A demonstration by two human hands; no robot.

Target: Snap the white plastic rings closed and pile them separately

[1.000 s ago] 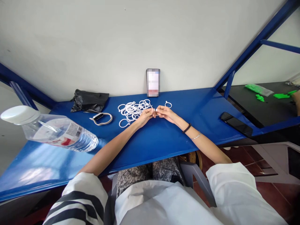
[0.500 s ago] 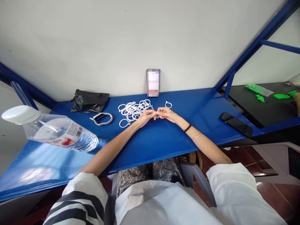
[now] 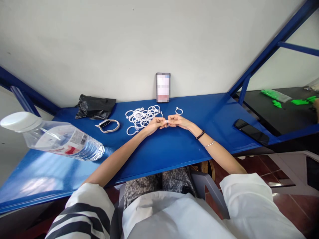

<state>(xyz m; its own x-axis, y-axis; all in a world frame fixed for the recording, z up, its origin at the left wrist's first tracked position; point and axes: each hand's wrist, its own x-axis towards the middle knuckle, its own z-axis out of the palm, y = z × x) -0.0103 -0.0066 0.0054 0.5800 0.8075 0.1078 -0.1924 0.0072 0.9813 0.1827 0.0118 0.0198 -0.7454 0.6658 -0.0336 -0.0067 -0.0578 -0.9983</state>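
Observation:
Between the fingertips of both my hands is a white plastic ring [image 3: 167, 121], mostly covered by the fingers. My left hand [image 3: 156, 124] pinches it from the left, and my right hand [image 3: 179, 121] pinches it from the right, the fingertips almost meeting. Just beyond and left of my left hand lies a pile of white rings [image 3: 141, 116] with small knobs at their ends; one open ring [image 3: 132, 130] rests at its near edge. A single white ring [image 3: 179, 111] lies apart, just past my right hand.
A phone [image 3: 163, 87] leans against the wall. On the blue table [image 3: 159, 149] are a black plastic bag [image 3: 96, 107], a watch [image 3: 107, 126], a water bottle [image 3: 64, 139] at left and a dark phone [image 3: 251, 131] at right. Green pieces [image 3: 299, 102] lie on a black table beyond, by another person's hand [image 3: 316, 105].
Both hands have shifted very slightly, the right one a little rightward and down. They keep their pinch on the ring; the pile and lone ring have not moved.

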